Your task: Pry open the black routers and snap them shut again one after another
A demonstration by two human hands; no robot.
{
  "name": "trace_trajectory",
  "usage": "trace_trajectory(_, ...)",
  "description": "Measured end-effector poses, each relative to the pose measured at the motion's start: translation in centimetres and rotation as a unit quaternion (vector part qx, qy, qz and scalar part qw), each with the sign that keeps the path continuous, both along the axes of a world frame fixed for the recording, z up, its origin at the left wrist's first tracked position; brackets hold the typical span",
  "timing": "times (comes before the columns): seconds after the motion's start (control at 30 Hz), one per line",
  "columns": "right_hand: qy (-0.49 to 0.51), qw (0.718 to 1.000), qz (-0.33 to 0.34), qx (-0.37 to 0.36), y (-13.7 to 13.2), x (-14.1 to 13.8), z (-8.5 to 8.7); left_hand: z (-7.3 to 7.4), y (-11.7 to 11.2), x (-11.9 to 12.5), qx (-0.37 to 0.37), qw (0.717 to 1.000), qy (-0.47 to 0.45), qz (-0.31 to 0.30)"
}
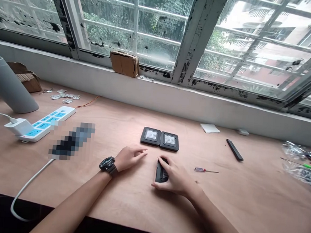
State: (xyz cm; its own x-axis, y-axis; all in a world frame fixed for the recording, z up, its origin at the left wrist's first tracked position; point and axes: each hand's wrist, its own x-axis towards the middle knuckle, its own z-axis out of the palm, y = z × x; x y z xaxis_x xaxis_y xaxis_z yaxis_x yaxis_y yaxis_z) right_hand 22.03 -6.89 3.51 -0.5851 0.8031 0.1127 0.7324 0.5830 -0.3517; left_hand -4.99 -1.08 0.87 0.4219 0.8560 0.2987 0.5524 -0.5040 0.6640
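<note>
My right hand point(174, 177) curls over a black rectangular device point(159, 173), covering most of it and gripping it against the plywood table. My left hand point(129, 157), with a black wristwatch point(107, 164) on its wrist, rests on the table holding nothing, its fingertips close to that device. Just ahead of both hands, two square black devices point(150, 136) point(169, 141) with white labels lie side by side, face up and touching. A small red-handled screwdriver point(205, 170) lies to the right of my right hand.
A blue-and-white power strip point(47, 121) with a white plug point(16, 126) and a pixelated blurred object point(71, 141) lie to the left. A black bar point(234, 150) and clear bags of metal parts point(300, 160) lie right. Small metal pieces point(62, 96) lie far left, against the window sill point(157, 95).
</note>
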Motion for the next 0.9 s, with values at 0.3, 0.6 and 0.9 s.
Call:
trace_trajectory(0.3,0.004,1.0,0.022,-0.007,-0.1,0.1,0.4,0.0,0.0,0.0,-0.014,1.0,-0.005,0.003)
trace_trajectory(0.6,0.021,0.999,0.032,-0.016,0.0,0.5,0.1,-0.3,0.2,-0.1,-0.006,1.0,-0.008,0.01)
trace_trajectory(0.9,0.044,0.998,0.047,-0.022,0.4,0.6,-0.6,-0.1,0.1,0.0,0.022,0.999,0.01,0.025)
